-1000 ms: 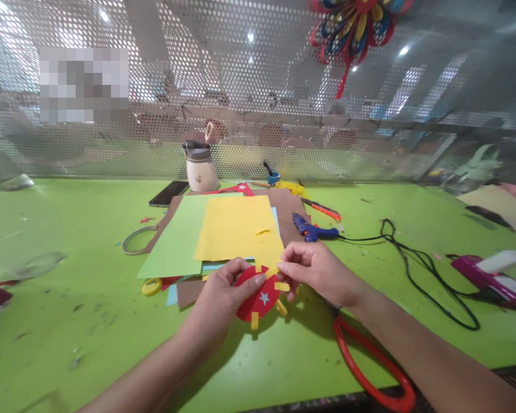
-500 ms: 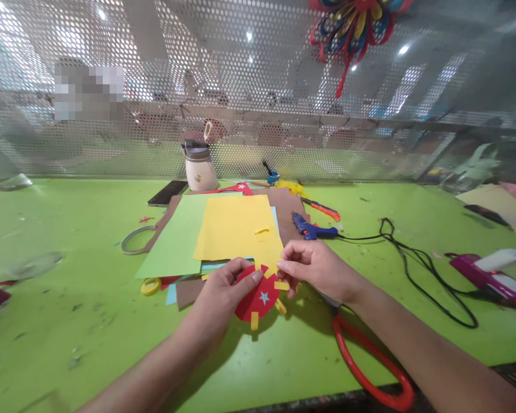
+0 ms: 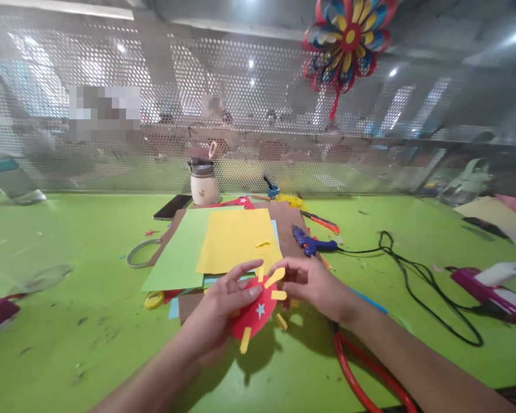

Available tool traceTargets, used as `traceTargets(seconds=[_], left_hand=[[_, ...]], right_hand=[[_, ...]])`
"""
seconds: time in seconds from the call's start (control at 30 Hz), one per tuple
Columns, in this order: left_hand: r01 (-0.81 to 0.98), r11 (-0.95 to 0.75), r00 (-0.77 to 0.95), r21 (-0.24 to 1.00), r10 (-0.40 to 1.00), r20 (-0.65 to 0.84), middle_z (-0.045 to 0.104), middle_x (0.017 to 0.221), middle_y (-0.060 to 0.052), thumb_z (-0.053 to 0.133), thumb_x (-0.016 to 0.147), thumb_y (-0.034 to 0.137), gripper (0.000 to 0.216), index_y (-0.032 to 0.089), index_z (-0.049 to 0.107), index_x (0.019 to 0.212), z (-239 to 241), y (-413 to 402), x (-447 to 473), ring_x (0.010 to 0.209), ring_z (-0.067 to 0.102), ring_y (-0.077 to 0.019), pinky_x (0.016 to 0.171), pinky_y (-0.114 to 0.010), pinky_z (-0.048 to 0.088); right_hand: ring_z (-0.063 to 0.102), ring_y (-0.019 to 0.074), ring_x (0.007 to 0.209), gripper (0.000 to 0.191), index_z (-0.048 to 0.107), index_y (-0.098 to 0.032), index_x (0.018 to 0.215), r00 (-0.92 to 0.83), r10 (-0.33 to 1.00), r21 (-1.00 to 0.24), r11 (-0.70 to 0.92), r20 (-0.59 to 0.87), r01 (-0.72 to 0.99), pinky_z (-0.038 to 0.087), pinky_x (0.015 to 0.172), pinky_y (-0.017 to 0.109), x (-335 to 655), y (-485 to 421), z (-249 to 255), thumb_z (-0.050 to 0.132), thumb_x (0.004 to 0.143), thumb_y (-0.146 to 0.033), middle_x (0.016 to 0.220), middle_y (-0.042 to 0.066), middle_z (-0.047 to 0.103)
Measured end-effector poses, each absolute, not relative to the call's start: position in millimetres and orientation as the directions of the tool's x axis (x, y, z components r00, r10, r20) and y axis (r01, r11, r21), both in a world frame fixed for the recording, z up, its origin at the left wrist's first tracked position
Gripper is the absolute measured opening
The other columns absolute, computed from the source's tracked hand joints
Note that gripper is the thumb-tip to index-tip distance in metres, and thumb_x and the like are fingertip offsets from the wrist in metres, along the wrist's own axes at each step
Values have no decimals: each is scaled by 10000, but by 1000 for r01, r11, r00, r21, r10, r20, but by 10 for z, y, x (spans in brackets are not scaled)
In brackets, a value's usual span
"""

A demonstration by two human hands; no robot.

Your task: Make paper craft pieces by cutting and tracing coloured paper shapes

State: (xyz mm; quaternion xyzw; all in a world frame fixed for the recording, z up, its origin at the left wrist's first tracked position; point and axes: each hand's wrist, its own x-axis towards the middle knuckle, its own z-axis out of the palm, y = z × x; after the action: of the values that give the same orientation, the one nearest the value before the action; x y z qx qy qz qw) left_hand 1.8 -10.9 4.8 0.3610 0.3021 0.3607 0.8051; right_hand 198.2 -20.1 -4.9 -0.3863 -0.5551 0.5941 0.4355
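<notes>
From the head camera, the left hand [image 3: 223,304] holds a round red paper disc [image 3: 258,312] with a pale star at its centre, lifted just above the green tabletop [image 3: 90,321]. The thumb presses its face and the other fingers are hidden behind it. The right hand [image 3: 309,284] has its fingers loosely curled, tips at a yellow paper strip [image 3: 274,277] on the disc's rim; whether they pinch it is unclear. The step in hand looks like seating that strip. Pressing it flat would call for a steady disc. A blue glue gun [image 3: 312,244] lies beyond the right fingers.
</notes>
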Motion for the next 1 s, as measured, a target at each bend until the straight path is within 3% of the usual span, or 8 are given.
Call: traceTargets(seconds=[0.17, 0.27, 0.47, 0.53, 0.67, 0.77, 0.83, 1.0], left_hand=[[-391, 541, 620, 745, 753, -221, 699, 788, -28, 848, 619, 159, 905, 253, 412, 1406, 60, -147, -5, 558, 626, -114, 593, -229, 509], [-350, 547, 655, 760, 723, -219, 676, 786, -6, 875, 576, 193, 937, 309, 435, 1395, 87, -171, -22, 523, 593, -100, 566, -223, 489], [-311, 565, 757, 764, 633, -160, 680, 856, -11, 858, 604, 187, 933, 303, 407, 1412, 123, -215, -35, 726, 684, -174, 727, -290, 525], [-308, 566, 777, 765, 614, -142, 688, 831, -10, 851, 619, 209, 919, 303, 400, 1415, 104, -230, -19, 692, 679, -160, 668, -253, 512], [-256, 537, 791, 804, 594, -146, 722, 757, -67, 755, 733, 376, 709, 248, 464, 1367, 44, -215, 25, 633, 681, -200, 597, -277, 500], [-242, 486, 651, 840, 723, -230, 723, 823, -80, 707, 773, 358, 345, 174, 660, 1061, 14, -121, 22, 702, 682, -208, 673, -300, 511], [-260, 465, 537, 846, 798, -273, 706, 798, -55, 666, 804, 324, 188, 164, 691, 899, 20, -38, -10, 689, 651, -173, 651, -265, 494], [-393, 386, 466, 835, 866, -181, 678, 814, -43, 592, 793, 350, 240, 154, 716, 855, 123, 20, -77, 726, 605, -161, 694, -266, 496]], right_hand=[[598, 103, 540, 468, 661, -186, 1115, -450, 893, -989, -41, 27, -141, 507, 523, 237, 1911, -246, -43, 799, 716, -387, 719, -8, 646], [568, 79, 496, 446, 712, -199, 1070, -510, 860, -985, -63, 28, -161, 489, 506, 223, 1913, -264, 2, 822, 673, -372, 742, -12, 653], [522, 67, 507, 364, 737, -180, 935, -549, 835, -976, -80, 44, -200, 439, 511, 200, 1881, -304, 29, 862, 607, -278, 668, -42, 617], [564, 81, 546, 317, 719, -170, 845, -514, 856, -974, -67, 56, -217, 444, 539, 207, 1858, -323, 18, 875, 593, -283, 695, -30, 642], [614, 134, 495, 288, 629, -163, 716, -488, 872, -969, -88, 36, -229, 466, 524, 261, 1829, -342, 13, 842, 648, -345, 594, -20, 637], [599, 122, 556, 323, 585, -166, 660, -396, 918, -965, -82, 25, -250, 465, 551, 255, 1833, -313, 6, 843, 643, -360, 664, -13, 630], [545, 95, 588, 327, 582, -161, 638, -317, 948, -965, -70, 13, -251, 432, 572, 227, 1846, -284, -16, 855, 628, -340, 668, -26, 604], [422, 79, 531, 331, 598, -157, 655, -215, 976, -977, -78, -35, -197, 310, 503, 220, 1871, -249, -84, 850, 627, -369, 603, -35, 564]])
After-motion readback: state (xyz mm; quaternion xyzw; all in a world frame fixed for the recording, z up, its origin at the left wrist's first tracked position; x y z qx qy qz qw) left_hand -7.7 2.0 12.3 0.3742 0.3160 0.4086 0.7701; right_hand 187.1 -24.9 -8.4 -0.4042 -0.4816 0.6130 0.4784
